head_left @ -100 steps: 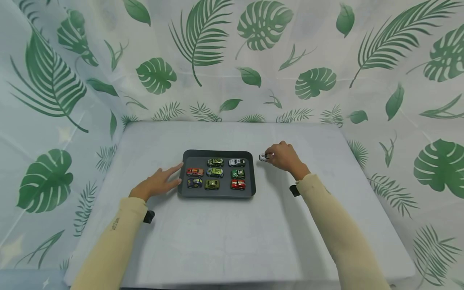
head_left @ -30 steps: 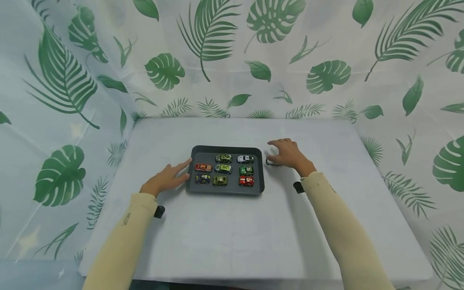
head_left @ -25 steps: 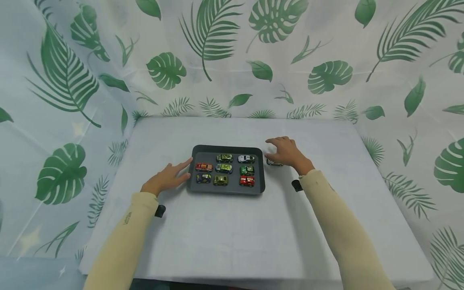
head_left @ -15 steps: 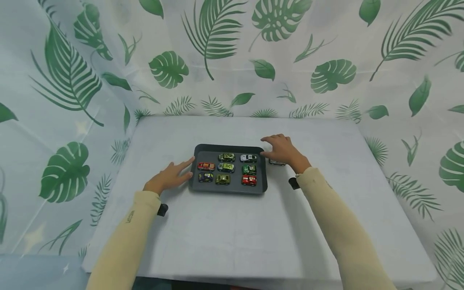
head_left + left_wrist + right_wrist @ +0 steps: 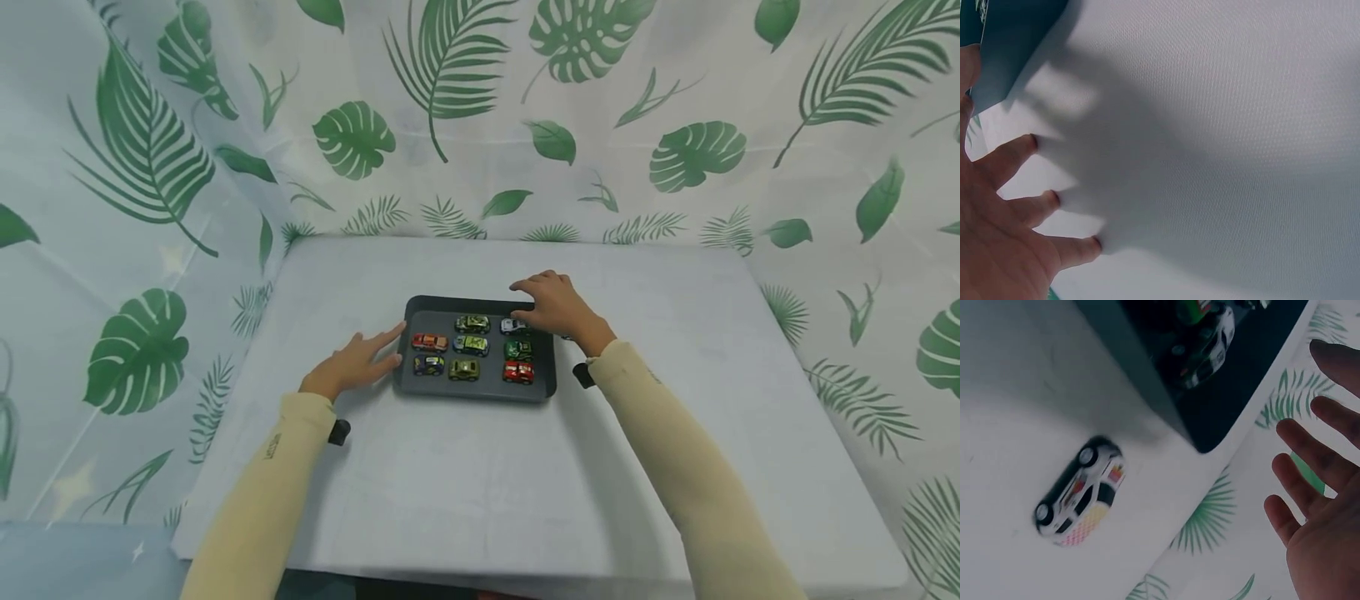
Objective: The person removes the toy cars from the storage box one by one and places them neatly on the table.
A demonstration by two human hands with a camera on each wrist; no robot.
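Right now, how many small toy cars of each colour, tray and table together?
Green toy cars: 4
Red or orange toy cars: 2
Blue toy car: 1
White toy cars: 2, one outside the dark rectangular tray
Total: 9

The bench in front of me is covered in a plain white cloth. A pale backdrop printed with green palm and monstera leaves hangs behind it and wraps round both sides.

Toy cars sit in columns inside the dark tray. In the left column an orange car stands behind a blue car. In the middle column, from back to front, are a camouflage-green car, a lighter green car and an olive car. On the right, a dark green car sits just behind a red car.
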